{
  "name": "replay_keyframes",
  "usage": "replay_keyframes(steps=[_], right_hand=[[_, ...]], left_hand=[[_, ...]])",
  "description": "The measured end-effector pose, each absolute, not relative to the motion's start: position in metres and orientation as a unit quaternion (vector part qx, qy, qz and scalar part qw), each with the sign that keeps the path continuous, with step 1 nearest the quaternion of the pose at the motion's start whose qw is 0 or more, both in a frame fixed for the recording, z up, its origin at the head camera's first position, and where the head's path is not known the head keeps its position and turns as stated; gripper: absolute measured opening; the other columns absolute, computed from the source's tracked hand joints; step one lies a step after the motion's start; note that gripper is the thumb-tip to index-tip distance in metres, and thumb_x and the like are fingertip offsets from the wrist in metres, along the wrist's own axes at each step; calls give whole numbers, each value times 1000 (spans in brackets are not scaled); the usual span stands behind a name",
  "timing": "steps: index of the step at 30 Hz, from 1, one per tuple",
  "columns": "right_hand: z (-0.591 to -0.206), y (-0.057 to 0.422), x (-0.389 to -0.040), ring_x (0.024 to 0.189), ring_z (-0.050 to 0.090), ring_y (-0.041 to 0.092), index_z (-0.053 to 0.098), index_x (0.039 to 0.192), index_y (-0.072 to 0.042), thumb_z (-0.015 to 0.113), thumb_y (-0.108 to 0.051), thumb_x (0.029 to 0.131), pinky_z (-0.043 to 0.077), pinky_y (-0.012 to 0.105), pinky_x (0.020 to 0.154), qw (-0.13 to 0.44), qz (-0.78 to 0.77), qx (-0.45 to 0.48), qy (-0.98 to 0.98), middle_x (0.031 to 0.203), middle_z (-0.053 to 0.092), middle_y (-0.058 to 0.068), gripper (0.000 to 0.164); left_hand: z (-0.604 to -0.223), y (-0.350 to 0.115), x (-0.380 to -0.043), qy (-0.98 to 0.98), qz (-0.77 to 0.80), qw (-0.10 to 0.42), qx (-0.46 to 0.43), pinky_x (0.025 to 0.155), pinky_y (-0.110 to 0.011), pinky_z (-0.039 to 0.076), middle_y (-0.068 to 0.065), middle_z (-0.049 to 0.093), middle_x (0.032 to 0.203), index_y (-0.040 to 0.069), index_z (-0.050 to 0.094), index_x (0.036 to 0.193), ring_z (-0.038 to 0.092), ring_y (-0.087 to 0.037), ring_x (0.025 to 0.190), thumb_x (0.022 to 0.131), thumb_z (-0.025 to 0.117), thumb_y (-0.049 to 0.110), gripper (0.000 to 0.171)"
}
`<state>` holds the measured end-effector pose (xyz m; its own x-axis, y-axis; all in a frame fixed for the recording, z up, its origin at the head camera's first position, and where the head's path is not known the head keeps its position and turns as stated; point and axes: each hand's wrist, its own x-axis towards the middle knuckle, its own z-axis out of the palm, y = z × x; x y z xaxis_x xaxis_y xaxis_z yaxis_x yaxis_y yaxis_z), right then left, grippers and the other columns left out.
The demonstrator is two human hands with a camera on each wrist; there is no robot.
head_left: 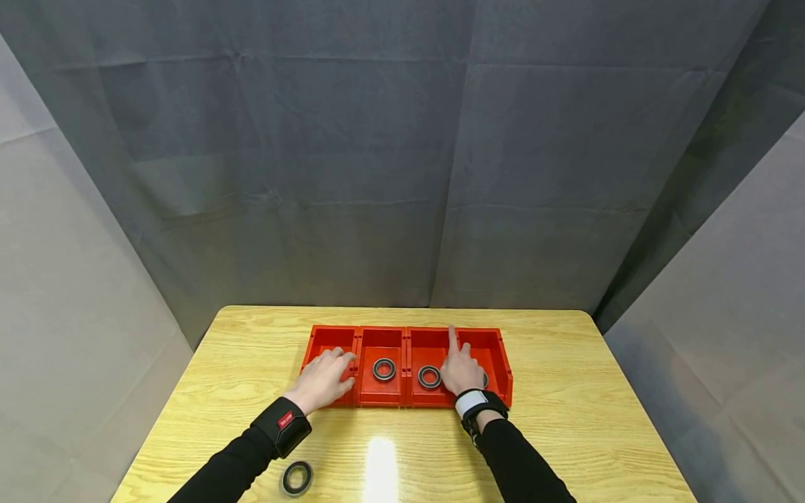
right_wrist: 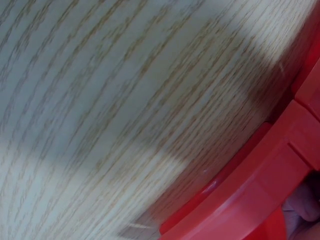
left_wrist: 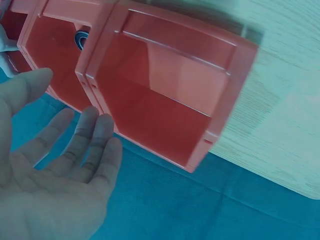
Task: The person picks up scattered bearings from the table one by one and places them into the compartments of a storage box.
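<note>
A red tray [head_left: 382,402] with several compartments in a row lies across the table. Over its leftmost compartment is my left hand [head_left: 323,379], its fingers loosely spread; the left wrist view shows nothing in its palm. Ball bearings lie inside: one bearing [head_left: 384,369] in the second compartment, another bearing [head_left: 430,377] in the third. My right hand [head_left: 462,369] lies over the divider between the third and rightmost compartments, its index finger stretched toward the far rim. Beside it, a third bearing [head_left: 486,380] is mostly hidden. Only part of the right fingers [right_wrist: 303,202] shows in the right wrist view.
A black ring-shaped piece [head_left: 297,478], perhaps another bearing, lies near the table's front edge by the left forearm. The tray stands on a light wooden table [head_left: 566,419]. Grey cloth [head_left: 352,175] hangs behind, and pale sheets flank both sides.
</note>
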<state>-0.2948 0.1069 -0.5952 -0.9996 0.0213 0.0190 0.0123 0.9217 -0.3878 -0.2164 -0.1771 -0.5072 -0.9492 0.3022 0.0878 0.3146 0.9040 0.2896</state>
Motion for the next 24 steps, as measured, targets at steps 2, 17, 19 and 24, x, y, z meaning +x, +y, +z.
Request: replay_keyframes(steps=[2,17,19,24], right_hand=[[-595,107,-295,55,50,30,22,160,-21,58,-20,98,54,49,59,9,197,-10,-980,115,55,28,72],[-595,108,-296,56,52,32,20,161,-23,56,-20,99,54,51,60,10,198,-11,-980,128,54,31,71],[-595,108,-296,56,52,32,20,161,-22,56,-20,99,54,50,60,9,197,-9,-980,126,54,31,71],[-595,108,-295,55,51,31,23,160,-21,56,-20,99,53,50,58,15,199,-6,-980,120,55,30,70]], left_hand=[[-505,-182,-215,-977,-149,20,-153,81,-46,56,-14,67,104,2,68,118,65,-32,93,84,80,15,38],[-499,-227,-195,-980,-135,31,-140,78,-42,55,-13,69,99,1,69,112,65,-27,86,83,80,15,34],[-502,-232,-189,-981,-131,27,-139,77,-43,55,-13,69,99,1,70,111,65,-28,86,82,81,15,34],[-509,-238,-175,-982,-137,-3,-131,73,-42,55,-12,68,96,0,69,111,65,-26,82,80,83,14,37]])
